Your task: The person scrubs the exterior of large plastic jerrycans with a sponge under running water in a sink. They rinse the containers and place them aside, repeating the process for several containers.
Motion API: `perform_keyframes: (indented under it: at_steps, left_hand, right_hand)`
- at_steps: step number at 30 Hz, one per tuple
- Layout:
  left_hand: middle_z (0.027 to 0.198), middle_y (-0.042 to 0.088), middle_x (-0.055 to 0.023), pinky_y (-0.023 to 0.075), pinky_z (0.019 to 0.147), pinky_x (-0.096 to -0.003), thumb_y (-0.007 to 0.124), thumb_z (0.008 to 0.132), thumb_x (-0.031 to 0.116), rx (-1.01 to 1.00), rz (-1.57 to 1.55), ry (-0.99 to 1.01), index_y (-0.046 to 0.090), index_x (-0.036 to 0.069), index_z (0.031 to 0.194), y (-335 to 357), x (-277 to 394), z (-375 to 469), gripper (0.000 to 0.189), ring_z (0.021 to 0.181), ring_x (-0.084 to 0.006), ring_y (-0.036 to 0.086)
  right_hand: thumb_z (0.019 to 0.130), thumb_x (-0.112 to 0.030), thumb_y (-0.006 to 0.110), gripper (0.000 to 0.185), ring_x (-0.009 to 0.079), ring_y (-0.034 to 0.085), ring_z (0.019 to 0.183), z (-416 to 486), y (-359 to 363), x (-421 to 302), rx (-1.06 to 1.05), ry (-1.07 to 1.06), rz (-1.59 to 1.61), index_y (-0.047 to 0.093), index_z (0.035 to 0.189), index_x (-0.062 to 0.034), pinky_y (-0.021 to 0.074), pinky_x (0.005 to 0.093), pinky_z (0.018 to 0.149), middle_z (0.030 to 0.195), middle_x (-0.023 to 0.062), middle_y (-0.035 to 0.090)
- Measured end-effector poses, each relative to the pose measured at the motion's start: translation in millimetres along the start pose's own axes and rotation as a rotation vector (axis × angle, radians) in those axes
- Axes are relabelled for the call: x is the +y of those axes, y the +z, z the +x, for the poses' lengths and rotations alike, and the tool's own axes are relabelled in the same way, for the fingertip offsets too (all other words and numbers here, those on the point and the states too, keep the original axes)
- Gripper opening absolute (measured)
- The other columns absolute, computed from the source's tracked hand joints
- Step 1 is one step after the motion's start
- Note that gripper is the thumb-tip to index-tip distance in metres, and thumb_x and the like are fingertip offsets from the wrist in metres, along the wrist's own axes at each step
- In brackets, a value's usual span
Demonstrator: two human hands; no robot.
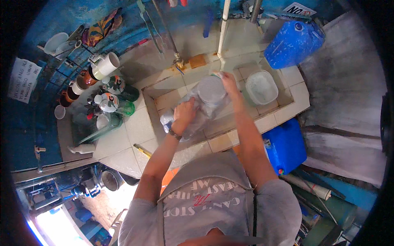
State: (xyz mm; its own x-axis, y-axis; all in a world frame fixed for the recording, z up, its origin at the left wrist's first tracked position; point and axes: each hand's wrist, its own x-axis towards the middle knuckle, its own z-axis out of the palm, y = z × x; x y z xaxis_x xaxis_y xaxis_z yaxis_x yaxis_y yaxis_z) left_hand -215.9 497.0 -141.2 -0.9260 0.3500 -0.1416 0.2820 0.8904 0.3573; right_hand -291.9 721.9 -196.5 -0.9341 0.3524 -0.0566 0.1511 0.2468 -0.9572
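Observation:
A large, clear plastic container (pixel 197 115), or a bag with a round end, lies tilted in the tiled sink (pixel 163 100). Its pale round end (pixel 211 89) faces up towards the right. My left hand (pixel 184 112), with a band on the wrist, grips the container's middle. At the far right edge of the round end is my right hand (pixel 228 82), its fingers curled over the rim. A bit of green shows by these fingertips, too small to name. To the right, a white plastic tub (pixel 262 87) of cloudy, foamy water sits in the sink.
A white pipe (pixel 224 27) comes down above the sink. Mugs (pixel 106 64) and plastic bottles (pixel 109 103) line the left side. A yellow-handled tool (pixel 142 150) lies on the tiled counter (pixel 123 153). Blue jugs (pixel 292 44) flank the right end.

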Motion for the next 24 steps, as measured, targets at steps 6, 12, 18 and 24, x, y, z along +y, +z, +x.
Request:
perform_keyframes:
  at_steps: [6,12,18,24]
  left_hand:
    - [0.086,0.069,-0.0176,0.0539,0.068,-0.0509,0.059,0.084,0.02,0.039,0.102,-0.014,0.057,0.013,0.106,17,9,8,0.024,0.079,-0.039,0.067]
    - [0.084,0.068,-0.0188,0.0542,0.068,-0.0499,0.054,0.084,0.017,0.016,0.113,-0.054,0.06,0.013,0.108,22,8,12,0.025,0.079,-0.0396,0.068]
    - [0.085,0.069,-0.0183,0.0551,0.067,-0.0481,0.054,0.084,0.016,0.152,0.141,-0.041,0.063,0.011,0.1,24,13,6,0.019,0.079,-0.0373,0.069]
    - [0.092,0.068,-0.0206,0.0542,0.075,-0.0487,0.057,0.082,0.02,-0.018,0.156,-0.096,0.061,0.011,0.11,16,15,12,0.029,0.085,-0.0376,0.068]
  right_hand:
    - [0.081,-0.032,0.063,0.025,0.0325,0.053,0.112,-19,26,-54,-0.718,-0.818,-1.155,0.073,0.075,-0.0095,0.0409,0.0467,0.096,0.097,0.0139,0.066]
    - [0.078,-0.028,0.063,0.023,0.033,0.047,0.117,-55,8,-50,-0.153,-0.962,-1.056,0.071,0.091,-0.011,0.0381,0.0528,0.097,0.123,0.0094,0.056]
    - [0.072,-0.02,0.07,0.024,0.028,0.047,0.113,-130,11,-10,0.107,-0.953,-0.916,0.068,0.095,-0.0142,0.038,0.0482,0.094,0.119,0.0057,0.055]
    - [0.073,-0.016,0.072,0.021,0.0299,0.047,0.109,-152,-14,50,0.154,-1.06,-0.797,0.067,0.093,-0.0135,0.0372,0.0469,0.091,0.117,0.0079,0.053]
